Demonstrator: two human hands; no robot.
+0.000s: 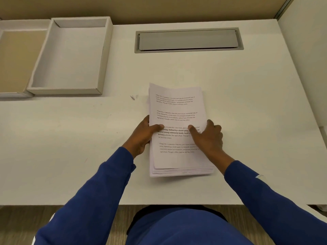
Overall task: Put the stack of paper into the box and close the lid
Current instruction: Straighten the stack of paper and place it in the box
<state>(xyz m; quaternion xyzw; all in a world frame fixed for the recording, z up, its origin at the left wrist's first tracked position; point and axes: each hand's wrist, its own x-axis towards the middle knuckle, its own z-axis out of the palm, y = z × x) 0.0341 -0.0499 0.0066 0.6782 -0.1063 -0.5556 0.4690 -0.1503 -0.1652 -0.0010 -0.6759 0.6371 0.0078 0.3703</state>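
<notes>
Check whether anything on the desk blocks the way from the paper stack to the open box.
Nothing visible does. The paper stack, held by the left hand and right hand, has bare desk between it and the open box, whose inside looks empty.

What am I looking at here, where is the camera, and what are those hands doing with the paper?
There is no machine here, just a person. The single picture comes from a wide-angle camera worn on the person's head, looking forward and down, so the blue sleeves are their own arms. On the white desk lies a stack of printed paper. The left hand grips its left edge and the right hand its right edge, thumbs on top. At far left stands an open, empty white box, and beside it what looks like its lid, turned inside up. The grey panel is a cable hatch set into the desk.
</notes>
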